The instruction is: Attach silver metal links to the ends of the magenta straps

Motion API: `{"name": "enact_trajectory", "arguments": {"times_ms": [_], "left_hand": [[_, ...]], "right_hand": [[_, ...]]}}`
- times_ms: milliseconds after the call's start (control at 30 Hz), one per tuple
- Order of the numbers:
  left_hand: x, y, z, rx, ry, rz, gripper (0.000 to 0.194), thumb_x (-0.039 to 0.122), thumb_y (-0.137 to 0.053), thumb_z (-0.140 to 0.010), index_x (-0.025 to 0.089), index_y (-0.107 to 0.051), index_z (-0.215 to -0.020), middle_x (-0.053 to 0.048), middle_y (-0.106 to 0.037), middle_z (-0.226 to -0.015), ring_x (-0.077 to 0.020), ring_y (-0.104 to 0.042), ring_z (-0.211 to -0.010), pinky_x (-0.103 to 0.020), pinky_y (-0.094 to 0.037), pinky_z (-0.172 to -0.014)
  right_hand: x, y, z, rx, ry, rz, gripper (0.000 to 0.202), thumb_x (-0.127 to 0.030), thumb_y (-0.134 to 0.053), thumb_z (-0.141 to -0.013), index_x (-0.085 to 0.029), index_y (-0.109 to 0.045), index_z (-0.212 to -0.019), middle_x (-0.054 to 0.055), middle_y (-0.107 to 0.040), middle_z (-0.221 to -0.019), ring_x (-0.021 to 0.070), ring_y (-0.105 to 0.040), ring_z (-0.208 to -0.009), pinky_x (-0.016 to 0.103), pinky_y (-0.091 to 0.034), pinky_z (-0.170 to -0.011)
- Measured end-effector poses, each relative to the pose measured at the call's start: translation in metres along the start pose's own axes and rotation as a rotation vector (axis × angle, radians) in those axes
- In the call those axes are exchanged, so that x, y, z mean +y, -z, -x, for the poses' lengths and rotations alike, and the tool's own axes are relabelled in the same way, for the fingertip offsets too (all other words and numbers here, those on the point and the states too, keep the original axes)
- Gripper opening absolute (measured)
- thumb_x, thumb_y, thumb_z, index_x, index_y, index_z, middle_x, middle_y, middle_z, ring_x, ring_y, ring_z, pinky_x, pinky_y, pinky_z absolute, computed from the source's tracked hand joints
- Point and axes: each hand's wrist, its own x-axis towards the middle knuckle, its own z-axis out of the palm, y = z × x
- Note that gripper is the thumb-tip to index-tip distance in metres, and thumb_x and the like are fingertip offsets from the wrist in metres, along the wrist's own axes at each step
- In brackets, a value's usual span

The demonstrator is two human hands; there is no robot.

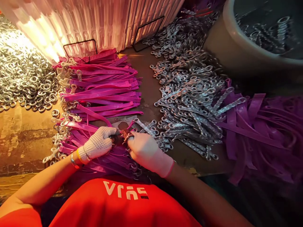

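My left hand [98, 143], in a white dotted knit glove with darkened fingertips, is closed on a purple strap [100, 116] running up and left from its fingers. Fingertip to fingertip with it, my right hand [145, 151] is closed too, in a pale glove; what its fingers pinch is hidden. A narrow purple tip shows just above them, by the ring of a twisted metal link [145, 126] lying behind the right hand. Under my hands spread more purple straps [80, 138], with metal links and rings at their left ends.
Beyond my hands lies a row of purple straps [101, 91]. Metal rings [35, 82] heap up at left, twisted metal links [189, 104] at right. Loose purple straps [260, 126] lie far right, below a grey tub [220, 41] with links inside. A ribbed translucent panel [94, 25] stands behind.
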Motion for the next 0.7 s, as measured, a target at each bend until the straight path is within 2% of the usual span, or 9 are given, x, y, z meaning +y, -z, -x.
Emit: {"name": "enact_trajectory", "arguments": {"times_ms": [100,200,300,367,400,467,500,600,700], "left_hand": [[0.000,0.005,0.000,-0.008,-0.005,-0.060,0.020,0.021,-0.048,-0.084,0.015,-0.061,-0.069,0.001,-0.056,-0.063,-0.0095,-0.042,-0.056,-0.019,-0.032,-0.051],[-0.002,0.019,0.003,0.016,-0.016,-0.167,0.023,0.026,-0.051,-0.087,0.016,-0.068,-0.076,0.000,-0.065,-0.070,-0.0121,-0.052,-0.061,-0.020,-0.040,-0.058],[-0.003,0.036,0.013,0.235,-0.050,-0.235,0.021,0.031,-0.057,-0.087,0.018,-0.072,-0.090,-0.003,-0.071,-0.084,-0.0165,-0.061,-0.077,-0.021,-0.046,-0.068],[0.000,0.042,0.019,0.379,-0.008,-0.170,0.025,0.036,-0.058,-0.088,0.018,-0.072,-0.097,-0.003,-0.069,-0.079,-0.0152,-0.060,-0.073,-0.020,-0.046,-0.063],[0.003,0.041,0.022,0.400,0.036,-0.077,0.029,0.040,-0.057,-0.089,0.017,-0.071,-0.099,-0.003,-0.066,-0.072,-0.0130,-0.056,-0.063,-0.019,-0.043,-0.055],[0.010,0.034,0.023,0.335,0.160,0.231,0.039,0.049,-0.055,-0.090,0.015,-0.069,-0.101,0.000,-0.059,-0.061,-0.0084,-0.043,-0.046,-0.018,-0.032,-0.042],[0.013,0.028,0.022,0.258,0.226,0.421,0.044,0.053,-0.055,-0.088,0.014,-0.068,-0.103,0.000,-0.058,-0.060,-0.0069,-0.039,-0.041,-0.018,-0.029,-0.039],[0.018,0.014,0.014,0.014,0.363,0.874,0.056,0.060,-0.060,-0.082,0.011,-0.066,-0.108,-0.005,-0.064,-0.069,-0.0059,-0.042,-0.039,-0.017,-0.030,-0.037],[0.018,0.009,0.009,-0.081,0.403,1.012,0.053,0.053,-0.065,-0.079,0.009,-0.067,-0.109,-0.010,-0.069,-0.077,-0.0063,-0.047,-0.042,-0.017,-0.032,-0.038]], "right_hand": [[-0.003,0.008,-0.001,-0.069,-0.001,0.019,0.019,-0.007,-0.049,-0.083,-0.014,-0.065,-0.074,0.009,-0.065,-0.068,0.0167,-0.051,-0.058,0.032,-0.022,-0.055],[-0.003,0.023,0.002,-0.174,-0.094,-0.008,0.015,-0.011,-0.053,-0.086,-0.015,-0.066,-0.077,0.008,-0.066,-0.070,0.0159,-0.055,-0.061,0.031,-0.025,-0.055],[0.018,0.035,0.012,-0.257,-0.144,-0.135,0.007,-0.015,-0.062,-0.082,-0.017,-0.068,-0.080,0.007,-0.070,-0.086,0.0169,-0.061,-0.075,0.028,-0.035,-0.063],[0.047,0.040,0.020,-0.181,-0.190,-0.200,0.010,-0.013,-0.062,-0.080,-0.017,-0.070,-0.086,0.009,-0.069,-0.101,0.0183,-0.061,-0.088,0.027,-0.040,-0.074],[0.065,0.042,0.024,-0.105,-0.263,-0.181,0.015,-0.011,-0.060,-0.080,-0.016,-0.070,-0.089,0.010,-0.069,-0.104,0.0195,-0.061,-0.092,0.028,-0.041,-0.077],[0.102,0.043,0.030,0.039,-0.539,0.032,0.021,-0.007,-0.056,-0.079,-0.012,-0.070,-0.092,0.016,-0.067,-0.104,0.0234,-0.059,-0.093,0.032,-0.040,-0.075],[0.118,0.043,0.032,0.022,-0.635,0.171,0.018,-0.009,-0.055,-0.080,-0.011,-0.071,-0.088,0.019,-0.067,-0.102,0.0259,-0.058,-0.091,0.035,-0.037,-0.070],[0.150,0.039,0.035,-0.060,-0.604,0.323,0.021,-0.014,-0.050,-0.084,-0.010,-0.070,-0.080,0.025,-0.066,-0.104,0.0304,-0.057,-0.091,0.038,-0.031,-0.065],[0.157,0.031,0.040,0.010,-0.567,0.303,0.023,-0.010,-0.046,-0.083,-0.012,-0.068,-0.075,0.024,-0.067,-0.102,0.0312,-0.059,-0.092,0.038,-0.032,-0.065]]}}
